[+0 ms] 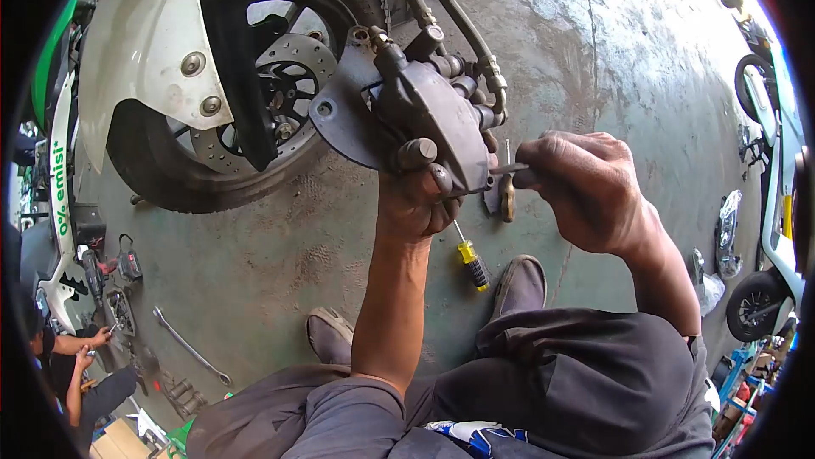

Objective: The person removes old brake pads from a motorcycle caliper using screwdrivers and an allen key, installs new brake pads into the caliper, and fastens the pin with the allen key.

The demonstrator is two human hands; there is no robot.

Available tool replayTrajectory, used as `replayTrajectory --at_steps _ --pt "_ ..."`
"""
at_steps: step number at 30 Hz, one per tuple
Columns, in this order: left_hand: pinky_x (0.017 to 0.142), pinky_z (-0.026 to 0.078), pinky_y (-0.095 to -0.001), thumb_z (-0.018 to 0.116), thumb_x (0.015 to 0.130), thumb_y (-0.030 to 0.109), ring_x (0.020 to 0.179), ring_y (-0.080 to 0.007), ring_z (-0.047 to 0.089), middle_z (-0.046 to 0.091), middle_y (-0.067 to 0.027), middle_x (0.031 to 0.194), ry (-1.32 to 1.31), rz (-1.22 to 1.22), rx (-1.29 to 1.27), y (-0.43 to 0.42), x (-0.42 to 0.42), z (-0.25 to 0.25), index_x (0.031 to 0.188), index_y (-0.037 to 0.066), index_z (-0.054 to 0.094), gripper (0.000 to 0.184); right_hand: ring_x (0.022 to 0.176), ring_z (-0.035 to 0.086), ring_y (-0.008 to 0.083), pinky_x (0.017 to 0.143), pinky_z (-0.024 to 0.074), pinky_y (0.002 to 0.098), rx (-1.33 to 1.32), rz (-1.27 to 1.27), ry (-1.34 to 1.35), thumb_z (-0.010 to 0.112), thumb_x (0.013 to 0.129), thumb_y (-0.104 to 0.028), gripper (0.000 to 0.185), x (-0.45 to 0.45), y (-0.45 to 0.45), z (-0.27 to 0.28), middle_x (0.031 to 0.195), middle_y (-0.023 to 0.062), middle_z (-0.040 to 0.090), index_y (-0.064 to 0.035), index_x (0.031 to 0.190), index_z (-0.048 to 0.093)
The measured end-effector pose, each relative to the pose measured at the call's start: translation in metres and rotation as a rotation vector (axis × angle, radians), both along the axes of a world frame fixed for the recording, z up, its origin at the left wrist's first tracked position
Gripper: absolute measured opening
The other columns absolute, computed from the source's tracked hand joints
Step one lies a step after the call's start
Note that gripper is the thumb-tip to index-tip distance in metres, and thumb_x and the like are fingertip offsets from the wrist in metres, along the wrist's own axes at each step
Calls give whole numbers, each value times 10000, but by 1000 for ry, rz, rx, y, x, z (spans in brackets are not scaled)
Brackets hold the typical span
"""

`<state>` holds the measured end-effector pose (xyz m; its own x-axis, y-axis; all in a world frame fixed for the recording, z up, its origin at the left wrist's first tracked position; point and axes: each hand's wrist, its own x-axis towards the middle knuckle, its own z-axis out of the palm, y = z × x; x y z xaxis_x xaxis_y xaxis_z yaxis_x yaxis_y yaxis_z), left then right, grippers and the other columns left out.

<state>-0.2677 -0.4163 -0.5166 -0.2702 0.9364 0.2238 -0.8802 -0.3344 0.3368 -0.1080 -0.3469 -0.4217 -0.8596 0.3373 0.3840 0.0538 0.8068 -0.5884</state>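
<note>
My left hand (418, 200) is closed around the lower end of a dark grey brake caliper (441, 119) and holds it up off the floor. A flat metal bracket (352, 128) is on the caliper's left side, and two hoses (469, 22) run up from its fittings. To the right, my right hand (598, 191) pinches a thin metal piece (511, 168). Its tip is at the caliper's lower right edge; whether it goes in I cannot tell. Fingers of my left hand are partly hidden behind the caliper.
A front wheel (212, 191) with a brake disc and white fender (144, 43) stands upper left. On the floor lie a yellow-black screwdriver (473, 265), a tan-handled tool (508, 204) and a wrench (191, 347). Another person's hands (95, 344) are far left; scooters line the right.
</note>
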Motion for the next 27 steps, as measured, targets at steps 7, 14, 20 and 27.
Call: replayTrajectory --at_steps 7,14,20,27 --pt "886 557 -402 811 589 108 1111 -267 566 487 -132 1238 -65 -57 -25 -7 -2 7 1419 43 277 990 570 587 350 489 466 407 155 156 -40 681 711 2 323 -5 11 -3 696 116 587 -15 1024 601" --pt "1011 441 -391 889 605 173 1179 -262 514 463 -156 1299 904 519 -90 4 -7 -23 1420 8 205 1077 544 439 74 467 356 257 -1292 -429 -102 512 996 -251 260 -11 -16 -34 635 3 505 -1 929 540" --pt "1007 444 -369 880 632 101 1120 -206 544 495 -78 1274 482 443 -78 23 -17 -34 1427 70 280 996 718 637 278 609 520 326 -534 -90 -313 583 783 0 449 19 -26 3 1029 190 585 8 1222 486" --pt "1012 440 -369 882 608 102 1126 -197 550 529 -62 1249 275 273 -159 14 -6 -25 1388 74 370 934 837 660 352 698 542 433 -242 487 -511 671 723 -55 337 9 17 46 1029 204 623 -22 1055 627"
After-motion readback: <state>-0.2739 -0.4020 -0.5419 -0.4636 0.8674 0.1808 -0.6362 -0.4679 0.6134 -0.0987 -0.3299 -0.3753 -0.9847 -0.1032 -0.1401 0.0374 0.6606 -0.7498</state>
